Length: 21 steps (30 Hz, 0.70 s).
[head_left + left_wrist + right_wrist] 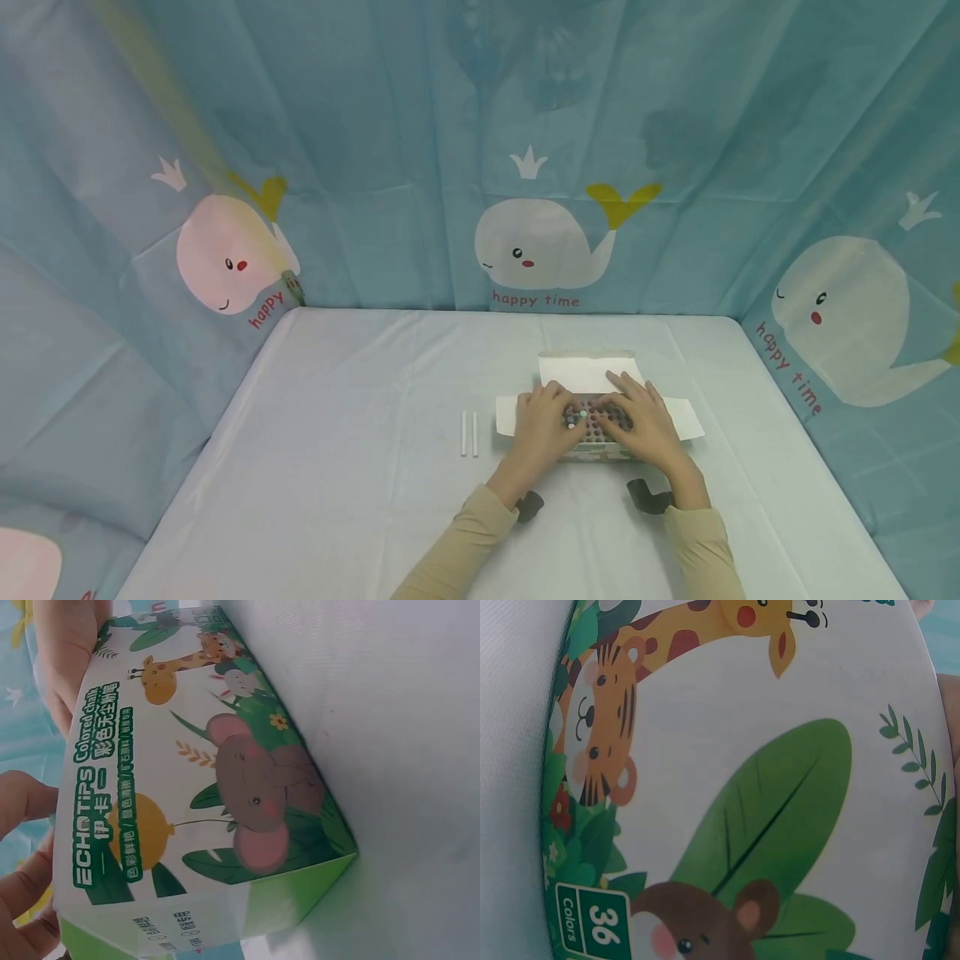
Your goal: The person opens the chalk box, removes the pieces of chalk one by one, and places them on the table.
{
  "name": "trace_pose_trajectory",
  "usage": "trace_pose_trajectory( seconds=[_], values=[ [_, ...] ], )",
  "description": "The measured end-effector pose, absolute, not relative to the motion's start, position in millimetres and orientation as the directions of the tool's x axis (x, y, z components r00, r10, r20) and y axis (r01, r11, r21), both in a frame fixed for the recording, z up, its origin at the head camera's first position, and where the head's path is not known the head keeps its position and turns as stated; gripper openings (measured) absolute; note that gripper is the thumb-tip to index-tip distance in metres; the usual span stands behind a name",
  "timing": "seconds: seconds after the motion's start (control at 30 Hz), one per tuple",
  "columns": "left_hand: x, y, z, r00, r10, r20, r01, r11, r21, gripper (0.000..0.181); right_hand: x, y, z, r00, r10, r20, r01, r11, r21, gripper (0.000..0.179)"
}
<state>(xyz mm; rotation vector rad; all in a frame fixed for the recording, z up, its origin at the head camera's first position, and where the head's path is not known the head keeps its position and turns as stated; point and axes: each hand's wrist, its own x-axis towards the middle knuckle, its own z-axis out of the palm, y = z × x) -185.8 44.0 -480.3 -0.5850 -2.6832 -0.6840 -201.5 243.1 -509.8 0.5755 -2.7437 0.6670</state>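
An uncapped box of colored chalk [600, 452] stands on the white table, its upright chalk sticks [592, 432] showing dark reddish ends. My left hand [542, 421] reaches over the left part of the box with bent fingers and thumb, seemingly pinching a light-tipped chalk stick [583, 413]. A teal bit shows between those fingers in the left wrist view. Over the right part lies my right hand [647, 421], thumb and forefinger among the chalk; whether they grip a stick is hidden. The animal-printed front [705, 787] of the box fills the right wrist view.
Two white sticks [468, 434] lie side by side left of the box. White flaps [681, 417] spread from the box sides, and the lid [573, 368] is folded back. Dark wrist-worn pieces [648, 497] sit by both sleeves. Blue whale-print curtains [375, 167] surround the table.
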Motion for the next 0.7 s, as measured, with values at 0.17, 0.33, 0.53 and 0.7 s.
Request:
trace_pose_trajectory(
  seconds=[0.17,0.33,0.53,0.7],
  values=[
    [-187.2,43.9,-481.1,-0.849,0.289,0.442,0.481,0.771,0.419,0.021,-201.7,243.6,-509.1,-0.887,-0.312,0.341,-0.434,0.817,-0.38,0.019],
    [-188.6,43.1,-484.8,-0.84,0.271,0.47,0.497,0.733,0.465,0.02,-201.1,243.5,-508.6,-0.883,-0.317,0.347,-0.442,0.811,-0.383,0.017],
    [-189.2,39.0,-481.6,-0.823,0.233,0.518,0.518,0.682,0.516,0.017,-200.9,243.6,-508.5,-0.879,-0.321,0.351,-0.448,0.807,-0.384,0.016],
    [-187.0,33.2,-474.2,-0.816,0.201,0.542,0.522,0.66,0.54,0.015,-200.5,242.9,-507.9,-0.886,-0.314,0.341,-0.436,0.815,-0.383,0.018]
  ],
)
